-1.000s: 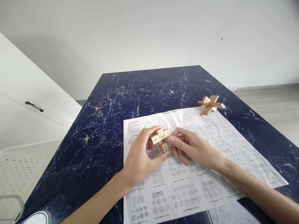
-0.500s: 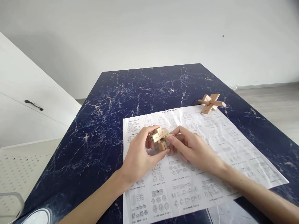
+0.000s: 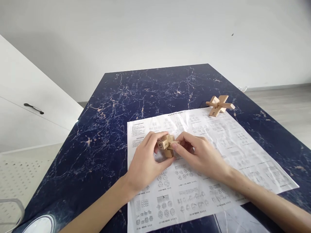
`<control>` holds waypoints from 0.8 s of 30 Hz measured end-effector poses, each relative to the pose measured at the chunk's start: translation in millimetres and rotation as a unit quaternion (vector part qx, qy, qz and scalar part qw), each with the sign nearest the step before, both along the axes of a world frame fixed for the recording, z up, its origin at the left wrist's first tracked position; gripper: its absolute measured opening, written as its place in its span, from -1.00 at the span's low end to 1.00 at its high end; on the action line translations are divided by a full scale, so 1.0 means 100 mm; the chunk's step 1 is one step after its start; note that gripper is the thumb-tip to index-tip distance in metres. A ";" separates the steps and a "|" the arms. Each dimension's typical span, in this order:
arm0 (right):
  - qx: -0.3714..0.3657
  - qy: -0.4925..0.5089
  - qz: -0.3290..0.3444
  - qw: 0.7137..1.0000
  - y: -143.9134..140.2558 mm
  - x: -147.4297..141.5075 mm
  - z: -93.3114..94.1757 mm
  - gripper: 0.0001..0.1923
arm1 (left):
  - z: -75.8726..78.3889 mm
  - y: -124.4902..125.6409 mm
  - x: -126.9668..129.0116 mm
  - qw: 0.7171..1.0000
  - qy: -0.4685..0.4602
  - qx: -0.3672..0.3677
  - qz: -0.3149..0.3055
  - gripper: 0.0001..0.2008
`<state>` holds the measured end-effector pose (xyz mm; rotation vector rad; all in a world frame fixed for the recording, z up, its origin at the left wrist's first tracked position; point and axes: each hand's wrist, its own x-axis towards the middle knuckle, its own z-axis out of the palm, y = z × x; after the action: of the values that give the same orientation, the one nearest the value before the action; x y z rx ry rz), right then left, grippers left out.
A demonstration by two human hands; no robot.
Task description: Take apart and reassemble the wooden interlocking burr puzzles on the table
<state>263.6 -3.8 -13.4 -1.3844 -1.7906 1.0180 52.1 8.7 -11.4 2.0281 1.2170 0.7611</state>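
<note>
A small wooden burr puzzle [image 3: 167, 146] of interlocked, numbered pieces is held just over the printed sheet. My left hand [image 3: 148, 155] grips it from the left, fingers along its top and thumb at its lower edge. On its right side, my right hand [image 3: 194, 149] pinches a piece of the puzzle between thumb and fingers. That piece is mostly hidden by the fingertips. Beneath both hands lies the white instruction sheet [image 3: 233, 152], covered with small diagrams and text.
Another wooden puzzle [image 3: 220, 105], cross-shaped and marked 2, rests at the sheet's far right edge. The dark blue marbled table [image 3: 145, 94] reaches toward a white wall. At lower left are a round white object [image 3: 40, 225] and a perforated chair [image 3: 19, 171]; a white cabinet [image 3: 36, 90] stands behind.
The puzzle has turned slightly in my hands, and its pieces look closer together. My right fingers have shifted a little against its right side. The view has moved slightly.
</note>
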 end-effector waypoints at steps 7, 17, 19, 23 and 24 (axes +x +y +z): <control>-0.001 0.008 0.024 1.000 -0.02 0.00 0.01 -0.66 | 0.00 0.00 0.00 1.000 -0.004 0.012 -0.011 -0.43; 0.035 0.025 0.023 0.999 0.01 0.02 0.07 -0.54 | 0.04 0.02 0.02 0.998 -0.046 -0.022 0.021 -0.41; 0.041 0.035 0.021 0.998 0.01 0.02 0.07 -0.57 | 0.05 0.02 0.02 0.997 -0.058 -0.049 0.026 -0.37; 0.054 0.052 -0.003 0.997 -0.01 0.05 0.03 -0.71 | 0.11 0.04 0.00 0.988 -0.099 -0.121 0.017 -0.34; 0.055 0.058 -0.011 0.997 -0.01 0.05 0.02 -0.76 | 0.13 0.05 0.00 0.984 -0.111 -0.140 0.009 -0.34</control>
<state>268.8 -4.7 -11.8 -1.2503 -1.7147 0.9539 51.7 13.7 1.2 1.6585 1.1443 0.7561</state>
